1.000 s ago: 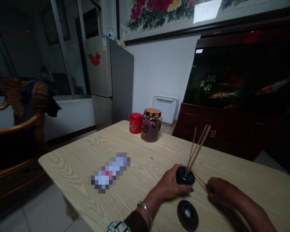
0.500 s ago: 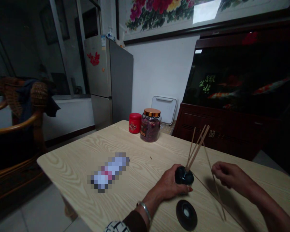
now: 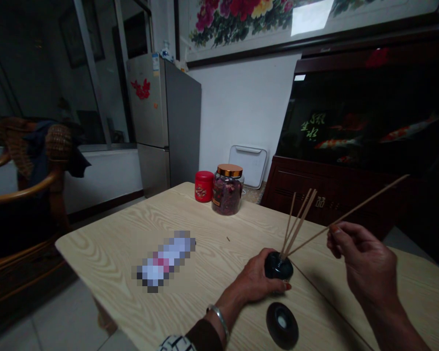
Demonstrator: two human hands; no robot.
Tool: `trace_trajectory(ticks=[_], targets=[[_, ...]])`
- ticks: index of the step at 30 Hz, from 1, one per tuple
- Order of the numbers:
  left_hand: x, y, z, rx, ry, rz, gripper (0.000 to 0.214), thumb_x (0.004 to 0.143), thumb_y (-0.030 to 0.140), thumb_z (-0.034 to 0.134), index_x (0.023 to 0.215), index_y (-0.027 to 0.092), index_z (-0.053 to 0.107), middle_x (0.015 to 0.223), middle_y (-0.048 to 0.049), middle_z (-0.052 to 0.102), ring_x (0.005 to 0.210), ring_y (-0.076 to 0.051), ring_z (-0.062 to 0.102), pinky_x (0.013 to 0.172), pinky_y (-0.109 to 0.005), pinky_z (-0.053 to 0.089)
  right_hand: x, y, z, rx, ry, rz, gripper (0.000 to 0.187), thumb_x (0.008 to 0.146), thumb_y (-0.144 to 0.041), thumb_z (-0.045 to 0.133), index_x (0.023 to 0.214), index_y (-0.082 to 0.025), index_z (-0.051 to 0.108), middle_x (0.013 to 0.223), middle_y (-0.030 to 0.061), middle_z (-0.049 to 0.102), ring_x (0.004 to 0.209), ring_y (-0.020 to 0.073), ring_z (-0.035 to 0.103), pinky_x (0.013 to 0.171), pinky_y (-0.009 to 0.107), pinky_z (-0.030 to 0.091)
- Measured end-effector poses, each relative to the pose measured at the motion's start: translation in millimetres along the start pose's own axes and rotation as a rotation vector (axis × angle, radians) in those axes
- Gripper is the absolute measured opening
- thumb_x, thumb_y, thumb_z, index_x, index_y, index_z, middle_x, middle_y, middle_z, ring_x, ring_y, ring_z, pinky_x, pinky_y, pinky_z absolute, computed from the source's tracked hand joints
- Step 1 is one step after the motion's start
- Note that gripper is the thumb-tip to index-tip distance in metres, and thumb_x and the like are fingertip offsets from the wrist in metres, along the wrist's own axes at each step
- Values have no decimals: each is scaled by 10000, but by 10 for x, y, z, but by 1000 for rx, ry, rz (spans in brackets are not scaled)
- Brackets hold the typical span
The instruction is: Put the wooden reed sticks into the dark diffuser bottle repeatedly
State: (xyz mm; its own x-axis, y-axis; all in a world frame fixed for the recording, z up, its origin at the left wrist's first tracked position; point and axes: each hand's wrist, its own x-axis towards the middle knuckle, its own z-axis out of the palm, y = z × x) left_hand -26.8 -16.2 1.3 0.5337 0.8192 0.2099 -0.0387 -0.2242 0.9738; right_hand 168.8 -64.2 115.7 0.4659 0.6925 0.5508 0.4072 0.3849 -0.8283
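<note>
My left hand (image 3: 258, 280) is wrapped round a small black round holder (image 3: 279, 267) on the wooden table (image 3: 131, 248). Several thin sticks (image 3: 299, 219) stand upright in it. My right hand (image 3: 362, 263) is raised above the table to the right and pinches one long thin stick (image 3: 373, 199). That stick slants up to the right, and its lower end points at the holder's top. A second black round holder (image 3: 282, 324) with a pale centre lies nearer me on the table. Another stick (image 3: 329, 304) lies flat on the table below my right hand.
A glass jar (image 3: 227, 189) with a copper lid and a red tin (image 3: 204, 185) stand at the table's far edge. A blurred packet (image 3: 165, 259) lies mid-table. A wooden chair (image 3: 25, 195) is at left, a fridge (image 3: 168, 122) behind, a fish tank (image 3: 369, 112) at right.
My right hand picked a stick off the table, lifted it, and swung it round so its lower end points at the holder. My left hand stayed on the holder.
</note>
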Motion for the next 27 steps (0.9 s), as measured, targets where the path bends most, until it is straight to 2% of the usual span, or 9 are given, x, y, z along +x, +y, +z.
trace_trajectory(ticks=[6, 8, 11, 15, 18, 20, 22, 24, 27], targets=[[3, -3, 0, 14, 16, 5, 745, 578, 372, 896, 1229, 203, 577, 1076, -55, 655, 976, -224, 595, 838, -316, 475, -134, -26, 170, -85, -100, 19, 251, 810, -448, 679, 875, -207, 646, 650, -5, 610, 554, 130, 536, 497, 238, 431], [-2, 5, -2, 20, 12, 6, 738, 586, 378, 890, 1231, 204, 579, 1074, -59, 654, 974, -225, 591, 840, -323, 476, -160, -6, 225, -105, -190, 20, 268, 804, -462, 672, 874, -205, 646, 661, -2, 622, 568, 141, 563, 501, 243, 439], [-12, 21, -8, 38, 14, 11, 706, 603, 377, 878, 1221, 198, 588, 1060, -58, 658, 964, -225, 586, 832, -330, 473, -148, 39, 242, -164, -392, 35, 286, 816, -483, 638, 858, -200, 647, 689, 10, 648, 576, 154, 586, 502, 255, 443], [-15, 25, -11, 38, 19, 13, 732, 593, 376, 885, 1235, 196, 581, 1073, -62, 662, 969, -229, 592, 836, -333, 470, -21, 203, 61, -329, -646, 52, 275, 860, -467, 553, 801, -212, 638, 678, 9, 645, 586, 163, 587, 535, 265, 442], [-6, 17, -3, 15, 15, 6, 730, 585, 355, 892, 1228, 197, 584, 1078, -62, 664, 966, -225, 597, 826, -323, 474, 58, 482, -153, -695, -805, 29, 175, 819, -351, 566, 716, -221, 620, 707, 31, 673, 652, 187, 608, 591, 280, 416], [0, 12, 3, 3, 17, 1, 721, 590, 339, 891, 1227, 199, 584, 1071, -59, 666, 965, -223, 599, 824, -321, 477, 60, 698, -263, -979, -855, 49, 87, 752, -271, 599, 686, -220, 624, 755, 59, 693, 699, 214, 623, 600, 293, 374], [2, 8, 6, -1, 18, -3, 715, 593, 331, 890, 1226, 196, 586, 1060, -59, 667, 961, -221, 600, 822, -322, 480, 31, 867, -322, -1141, -873, 92, 6, 684, -220, 631, 684, -221, 637, 802, 88, 705, 736, 250, 638, 593, 307, 338], [1, 4, 5, 0, 16, -1, 710, 595, 330, 891, 1222, 190, 589, 1066, -66, 664, 963, -221, 601, 824, -324, 482, -1, 948, -336, -1191, -890, 117, 60, 644, -200, 643, 697, -227, 647, 841, 111, 715, 777, 289, 648, 592, 320, 324], [-2, 1, 2, -9, 5, -6, 714, 598, 331, 888, 1229, 192, 585, 1072, -69, 666, 962, -220, 606, 823, -325, 484, -24, 925, -314, -1220, -923, 142, 88, 645, -204, 618, 720, -233, 656, 856, 117, 724, 796, 312, 658, 593, 332, 326]])
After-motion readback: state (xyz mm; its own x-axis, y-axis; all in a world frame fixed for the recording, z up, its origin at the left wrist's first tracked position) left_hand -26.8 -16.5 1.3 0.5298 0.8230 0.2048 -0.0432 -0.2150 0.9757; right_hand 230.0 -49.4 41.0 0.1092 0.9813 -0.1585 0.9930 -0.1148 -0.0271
